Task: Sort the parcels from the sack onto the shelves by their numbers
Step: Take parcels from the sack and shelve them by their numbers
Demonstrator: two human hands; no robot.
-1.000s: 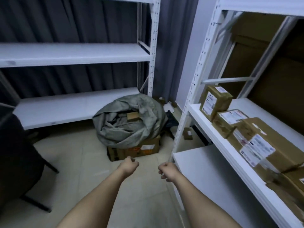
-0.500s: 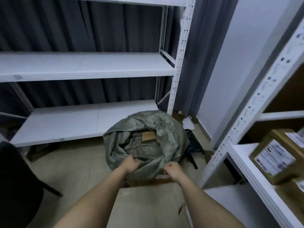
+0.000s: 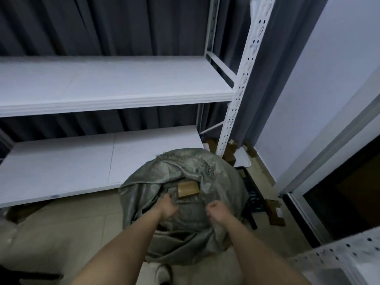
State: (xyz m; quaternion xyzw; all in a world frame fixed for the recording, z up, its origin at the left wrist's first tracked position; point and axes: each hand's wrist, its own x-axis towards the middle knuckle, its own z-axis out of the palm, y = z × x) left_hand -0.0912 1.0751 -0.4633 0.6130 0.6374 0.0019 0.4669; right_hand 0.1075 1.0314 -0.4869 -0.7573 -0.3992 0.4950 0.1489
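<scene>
The sack [image 3: 185,204] sat on the floor just in front of the lower shelf [image 3: 82,161] of the white rack, its mouth slumped open toward us. One small brown parcel [image 3: 188,189] lay in the opening, tilted, with most of its top face showing; we could not read any number on it. We judged the sack to be soft woven cloth, limp and prone to folding over its contents, so the rim would want holding back. The parcel looked like stiff cardboard, light for its size and not fragile; we judged the best hold to be across its two long edges, fingers on one and thumb on the other. Our left hand [image 3: 167,206] reached into the sack mouth, fingers partly spread and near the parcel's left end, not clearly touching it. That grip held nothing we could see. Our right hand [image 3: 216,210] hung over the near rim with fingers curled into a loose fist; we could not tell whether cloth was pinched in it.
</scene>
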